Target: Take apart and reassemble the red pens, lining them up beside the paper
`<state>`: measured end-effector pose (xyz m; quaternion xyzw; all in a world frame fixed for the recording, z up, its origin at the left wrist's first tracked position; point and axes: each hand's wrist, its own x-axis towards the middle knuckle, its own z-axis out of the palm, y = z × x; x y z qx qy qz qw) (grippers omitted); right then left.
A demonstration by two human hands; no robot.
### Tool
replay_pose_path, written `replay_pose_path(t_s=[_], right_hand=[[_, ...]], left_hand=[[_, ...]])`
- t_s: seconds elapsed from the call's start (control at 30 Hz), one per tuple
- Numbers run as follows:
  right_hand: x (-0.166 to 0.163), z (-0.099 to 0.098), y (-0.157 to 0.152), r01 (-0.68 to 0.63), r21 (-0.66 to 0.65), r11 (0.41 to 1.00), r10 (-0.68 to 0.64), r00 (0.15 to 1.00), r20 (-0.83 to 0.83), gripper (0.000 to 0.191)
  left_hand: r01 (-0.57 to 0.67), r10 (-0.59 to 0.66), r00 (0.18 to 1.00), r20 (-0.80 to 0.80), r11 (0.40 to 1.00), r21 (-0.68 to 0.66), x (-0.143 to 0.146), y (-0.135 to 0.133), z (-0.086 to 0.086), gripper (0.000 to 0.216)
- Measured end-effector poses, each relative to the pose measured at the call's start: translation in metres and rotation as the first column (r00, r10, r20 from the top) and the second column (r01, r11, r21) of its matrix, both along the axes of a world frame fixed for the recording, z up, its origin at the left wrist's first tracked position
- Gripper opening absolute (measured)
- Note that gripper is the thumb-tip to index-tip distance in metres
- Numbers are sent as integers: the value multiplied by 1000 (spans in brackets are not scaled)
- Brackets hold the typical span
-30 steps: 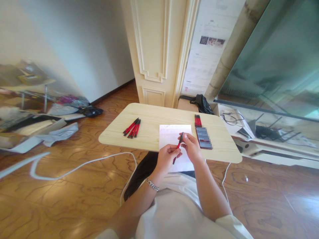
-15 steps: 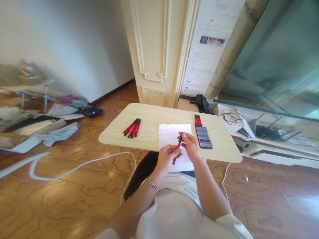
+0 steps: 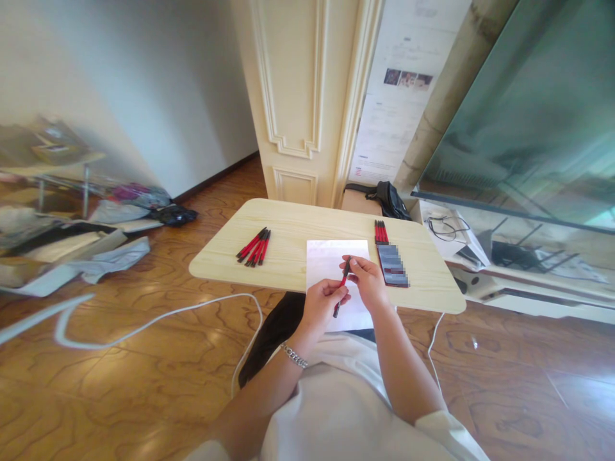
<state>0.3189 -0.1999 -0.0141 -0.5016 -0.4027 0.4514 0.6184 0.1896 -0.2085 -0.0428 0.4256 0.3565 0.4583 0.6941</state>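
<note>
A red and black pen (image 3: 344, 279) is held at a slant between my two hands, above a white sheet of paper (image 3: 327, 259). Fingers of my left hand (image 3: 323, 303) pinch its lower part, and the black lower end sticks out below them. Around the black upper end, my right hand (image 3: 366, 279) is closed with thumb and fingers. Several similar red and black pens (image 3: 254, 247) lie in a loose fan on the left of the table. Another row of red and black pens (image 3: 381, 232) lies side by side above a phone (image 3: 394, 266), right of the paper.
The small pale wooden table (image 3: 283, 214) has rounded corners. A black bag (image 3: 391, 200) rests behind it. White cables (image 3: 192, 307) run over the wooden floor (image 3: 144, 371). Boxes and bags (image 3: 110, 218) lie at the left, and a white cabinet (image 3: 528, 288) stands at the right.
Almost nothing differs. Both hands keep the pen in the same place, and the whole view has shifted very slightly.
</note>
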Motion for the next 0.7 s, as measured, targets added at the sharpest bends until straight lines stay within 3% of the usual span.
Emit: replay_pose_path(t_s=[0.17,0.37,0.57,0.7], right_hand=[[-1,-4,2,111,30,993,-112,992,64,28],[-2,-2,1,-3,-14,1000,3,1000,20,36],[-3,-6,4,108,7,994,-109,992,70,29],[-4,-1,2,59,-3,998,-59,998,20,35]], left_hand=[[-27,27,1000,-4,1000,14,1,0,-2,30],[8,-8,1000,-9,1000,-13,0,1,0,31],[-50,51,998,-39,998,35,1,1,0,26],[-18,18,1000,-10,1000,11,1,1,1,29]])
